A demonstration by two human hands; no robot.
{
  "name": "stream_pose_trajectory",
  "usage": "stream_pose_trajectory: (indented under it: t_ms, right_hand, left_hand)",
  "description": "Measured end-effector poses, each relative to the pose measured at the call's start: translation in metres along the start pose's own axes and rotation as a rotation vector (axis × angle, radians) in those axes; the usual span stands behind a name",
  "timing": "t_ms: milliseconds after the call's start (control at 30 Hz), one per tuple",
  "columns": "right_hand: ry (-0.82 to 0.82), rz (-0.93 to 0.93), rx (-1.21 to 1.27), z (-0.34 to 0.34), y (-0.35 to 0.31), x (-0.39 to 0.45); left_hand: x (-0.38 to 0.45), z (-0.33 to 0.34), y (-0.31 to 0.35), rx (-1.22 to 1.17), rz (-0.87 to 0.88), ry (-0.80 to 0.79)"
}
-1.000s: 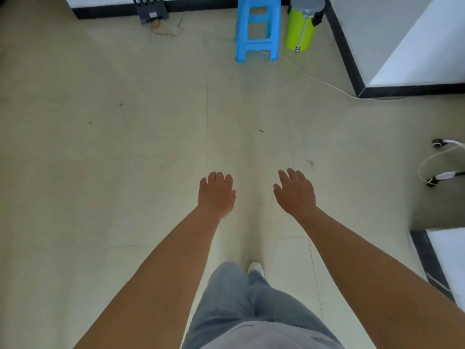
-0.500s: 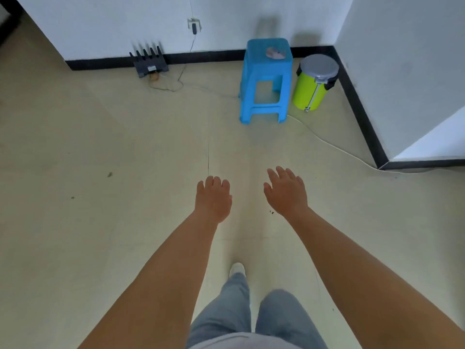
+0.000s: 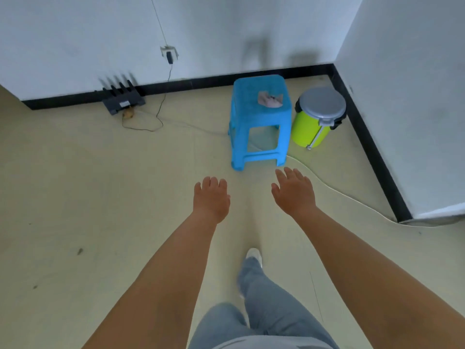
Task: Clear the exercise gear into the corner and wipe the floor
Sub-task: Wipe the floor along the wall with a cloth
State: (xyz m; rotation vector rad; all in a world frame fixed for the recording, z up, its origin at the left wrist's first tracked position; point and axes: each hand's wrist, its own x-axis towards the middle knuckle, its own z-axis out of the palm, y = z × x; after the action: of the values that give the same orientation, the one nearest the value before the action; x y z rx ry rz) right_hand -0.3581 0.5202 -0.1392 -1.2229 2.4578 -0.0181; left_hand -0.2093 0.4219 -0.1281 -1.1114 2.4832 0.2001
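A blue plastic stool [image 3: 260, 122] stands near the room's corner with a crumpled pinkish cloth [image 3: 270, 100] on its seat. My left hand [image 3: 211, 199] and my right hand [image 3: 294, 192] reach forward over the beige floor [image 3: 100, 185], palms down, fingers apart, holding nothing. My right hand is just short of the stool's front right leg; my left hand is lower and to the left of it. No exercise gear shows in the view.
A green pedal bin [image 3: 317, 117] with a grey lid stands right of the stool in the corner. A black router [image 3: 123, 98] lies by the back wall, its cable [image 3: 161, 107] running from a wall socket [image 3: 169, 54]. A white cord [image 3: 334, 190] trails across the floor. Small dark spots [image 3: 80, 251] mark the floor.
I have walked toward the corner, so the stool, bin and router now appear closer and lower in view. Both hands stay stretched out and empty.
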Motion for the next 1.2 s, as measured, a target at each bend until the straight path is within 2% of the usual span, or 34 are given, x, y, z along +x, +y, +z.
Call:
stream_pose_trajectory:
  t_ms: [300,467,633,800,900,967,1100,1200]
  right_hand:
    - [-0.006,0.022,0.001,-0.077,-0.006,0.224]
    - [0.031,0.146,0.032,-0.093,0.0,0.355]
    - [-0.079,0.269,0.055,-0.1,0.0,0.469]
    - [-0.142,0.393,0.117,-0.078,0.016,0.552]
    - [-0.162,0.462,0.112,-0.048,0.031,0.591]
    - [-0.175,0.493,0.132,-0.024,0.04,0.605]
    - [-0.097,0.527,0.248,0.015,0.053,0.611]
    - [0.027,0.429,0.25,0.034,0.065,0.609]
  left_hand:
    - [0.22,-0.099,-0.034,0.018,-0.005,0.016]
    - [0.366,-0.136,-0.042,0.035,0.079,0.024]
    - [0.492,-0.157,-0.04,0.02,0.185,0.006]
    - [0.582,-0.133,-0.025,-0.007,0.242,-0.072]
    - [0.623,-0.1,-0.011,0.023,0.288,0.018]
    - [0.643,-0.071,-0.003,0.023,0.296,-0.088]
    - [0.662,-0.02,0.009,-0.012,0.329,-0.116]
    - [0.667,-0.005,0.013,-0.016,0.347,-0.167]
